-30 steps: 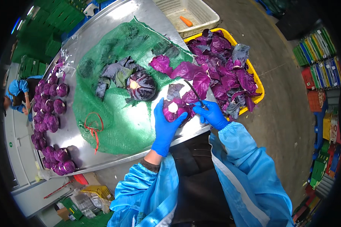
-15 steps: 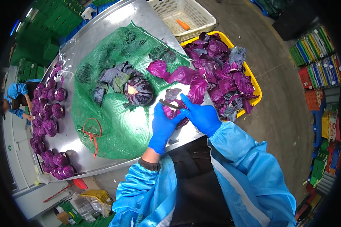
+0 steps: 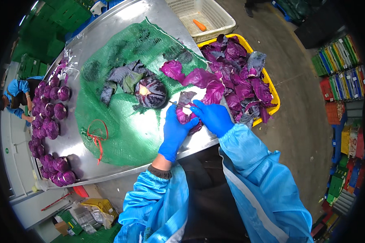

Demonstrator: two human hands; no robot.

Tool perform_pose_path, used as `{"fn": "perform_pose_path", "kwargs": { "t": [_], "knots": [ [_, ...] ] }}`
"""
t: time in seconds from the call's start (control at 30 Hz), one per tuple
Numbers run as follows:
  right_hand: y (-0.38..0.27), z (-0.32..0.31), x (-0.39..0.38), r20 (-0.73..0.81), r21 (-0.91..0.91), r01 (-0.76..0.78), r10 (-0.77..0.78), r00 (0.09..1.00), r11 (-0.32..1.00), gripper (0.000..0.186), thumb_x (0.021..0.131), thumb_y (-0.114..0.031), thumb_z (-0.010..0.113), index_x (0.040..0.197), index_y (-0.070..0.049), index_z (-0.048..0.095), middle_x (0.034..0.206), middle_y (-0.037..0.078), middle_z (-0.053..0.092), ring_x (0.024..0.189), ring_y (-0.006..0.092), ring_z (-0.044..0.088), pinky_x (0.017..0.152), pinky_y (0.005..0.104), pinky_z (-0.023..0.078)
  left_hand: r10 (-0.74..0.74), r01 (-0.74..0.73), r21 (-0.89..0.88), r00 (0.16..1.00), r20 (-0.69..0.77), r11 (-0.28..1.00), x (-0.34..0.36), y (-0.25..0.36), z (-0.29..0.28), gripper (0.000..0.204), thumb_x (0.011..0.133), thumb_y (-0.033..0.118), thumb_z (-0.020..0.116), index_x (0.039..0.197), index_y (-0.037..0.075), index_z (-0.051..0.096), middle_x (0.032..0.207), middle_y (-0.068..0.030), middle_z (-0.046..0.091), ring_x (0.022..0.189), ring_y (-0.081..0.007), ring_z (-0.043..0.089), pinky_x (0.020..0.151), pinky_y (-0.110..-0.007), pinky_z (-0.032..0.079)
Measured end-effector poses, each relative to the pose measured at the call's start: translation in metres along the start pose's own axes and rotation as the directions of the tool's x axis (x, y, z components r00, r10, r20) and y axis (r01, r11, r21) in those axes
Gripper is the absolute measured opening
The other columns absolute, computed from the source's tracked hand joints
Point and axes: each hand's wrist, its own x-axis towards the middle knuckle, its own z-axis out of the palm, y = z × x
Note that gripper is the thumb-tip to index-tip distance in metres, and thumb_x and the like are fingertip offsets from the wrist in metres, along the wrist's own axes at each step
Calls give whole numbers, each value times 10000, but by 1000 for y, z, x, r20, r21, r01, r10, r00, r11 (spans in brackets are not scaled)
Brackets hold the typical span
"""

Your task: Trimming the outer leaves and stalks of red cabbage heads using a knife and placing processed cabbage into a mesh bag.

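Observation:
Both my hands wear blue gloves and are close together at the table's near edge. My left hand [image 3: 173, 131] is closed around the side of a red cabbage [image 3: 183, 117], purple with a whitish patch and largely hidden by the gloves. My right hand [image 3: 214, 118] grips a small knife [image 3: 178, 105], its thin dark blade lying across the top of that cabbage. To the left, a dark whole red cabbage [image 3: 151, 92] with a pale stem end rests on a green mesh bag [image 3: 125, 141]. Loose dark outer leaves [image 3: 123, 79] lie against it.
Trimmed red cabbages [image 3: 48, 109] line the left side of the metal table [image 3: 75, 137]. Peeled leaves [image 3: 200, 79] lead to a yellow crate [image 3: 273, 91] heaped with leaves. Behind it stands a white basket [image 3: 227, 22] holding a carrot [image 3: 199, 25]. Another person [image 3: 18, 95] bends at the far left.
The knife blade has tilted and shifted up over the top of the cabbage. My right hand has moved slightly left; the left hand still holds the cabbage.

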Motion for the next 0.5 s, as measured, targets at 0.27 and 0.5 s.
{"fn": "perform_pose_path", "kwargs": {
  "t": [0.27,0.5],
  "knots": [
    [25,-24,12,6,328,-23,22,1000,944,484,938,-560,473,1071,-152,697,762,180,667,734,348,665,645,444,494,259,-263,255,965,49,931,-16,-3,7,1091,628,343,881,1472,22,270,1461,-245,355,1345,-412,364,1102,-466,331],
    [38,-7,56,-337,426,-98,258,905,900,344,856,-404,670,870,-62,697,787,185,678,760,351,671,659,427,522,289,-294,113,956,56,949,-34,-14,-2,1028,657,308,881,1456,18,303,1424,-203,410,1315,-333,422,1093,-419,362]
  ]
}}
